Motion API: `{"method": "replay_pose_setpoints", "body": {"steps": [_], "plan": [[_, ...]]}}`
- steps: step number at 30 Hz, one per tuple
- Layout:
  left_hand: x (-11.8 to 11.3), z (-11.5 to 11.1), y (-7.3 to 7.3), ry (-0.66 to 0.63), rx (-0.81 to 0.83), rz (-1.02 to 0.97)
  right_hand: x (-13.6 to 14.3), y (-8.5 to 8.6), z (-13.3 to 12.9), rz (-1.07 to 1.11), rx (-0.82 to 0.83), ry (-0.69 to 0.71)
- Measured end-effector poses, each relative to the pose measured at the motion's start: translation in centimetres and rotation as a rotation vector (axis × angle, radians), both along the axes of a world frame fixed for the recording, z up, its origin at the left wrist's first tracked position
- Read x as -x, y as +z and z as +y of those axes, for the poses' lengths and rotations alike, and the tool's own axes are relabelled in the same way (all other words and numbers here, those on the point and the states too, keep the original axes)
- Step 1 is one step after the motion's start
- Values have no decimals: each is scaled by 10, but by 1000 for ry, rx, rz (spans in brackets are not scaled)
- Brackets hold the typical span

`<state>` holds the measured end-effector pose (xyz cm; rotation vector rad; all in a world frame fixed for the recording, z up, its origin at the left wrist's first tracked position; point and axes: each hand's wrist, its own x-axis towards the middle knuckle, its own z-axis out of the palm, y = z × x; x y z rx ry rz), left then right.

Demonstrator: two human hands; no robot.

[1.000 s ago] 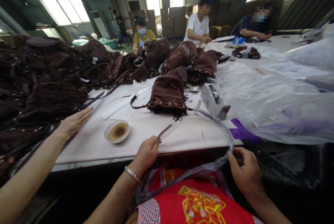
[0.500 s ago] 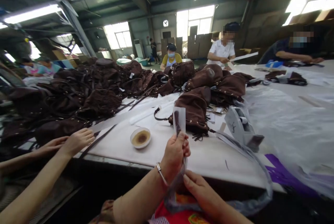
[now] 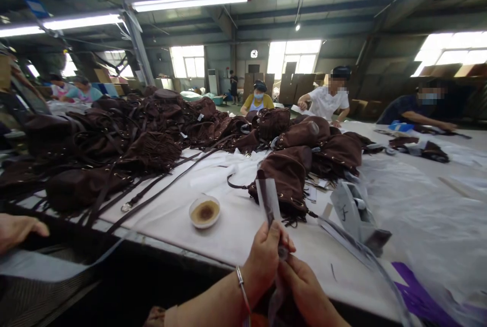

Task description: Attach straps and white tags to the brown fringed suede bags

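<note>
dark strap, one: upright and slightly tilted, its tip standing out above the sleeve's open top.
plastic sleeve, one: clear, around the strap.
hands of the wearer, two. left hand: clenched round sleeve and strap, which rise from the top of the fist. right hand: just beneath the left, fingers closed on the sleeve's lower part. strap position: within the left grip, above the right hand; lower end hidden.
bracelet, one: silver, on the left wrist.
front bag, one: brown, on the table beyond the hands, with eyelets and fringe; sleeve overlaps it in view, contact cannot be told.
wrapped length, one: runs from the bag to the lower edge; whether it joins the held strap cannot be seen.
brown bags, heaped, too many overlapping to count.
bowl, one: white, brownish contents, left of the hands.
tape dispenser, one: pale grey, right of the bag.
purple piece, one: near the table's right edge.
neighbour's hand, one: far left, above a pale strip.
co-workers across the table, three: yellow top, white shirt, dark shirt.
</note>
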<state>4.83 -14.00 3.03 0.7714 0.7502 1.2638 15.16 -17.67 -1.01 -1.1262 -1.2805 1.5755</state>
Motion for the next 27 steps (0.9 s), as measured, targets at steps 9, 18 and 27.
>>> {"method": "replay_pose_setpoints", "body": {"steps": [9, 18, 27], "plan": [[9, -13, 4, -29, -71, 184, -27, 61, 34, -266, -285, -19], [60, -9, 38, -350, -392, 593, -9, 68, 22, -47, -187, 5], [46, -12, 66, -23, -157, 132, 0, 71, -10, -390, -279, 30]]}}
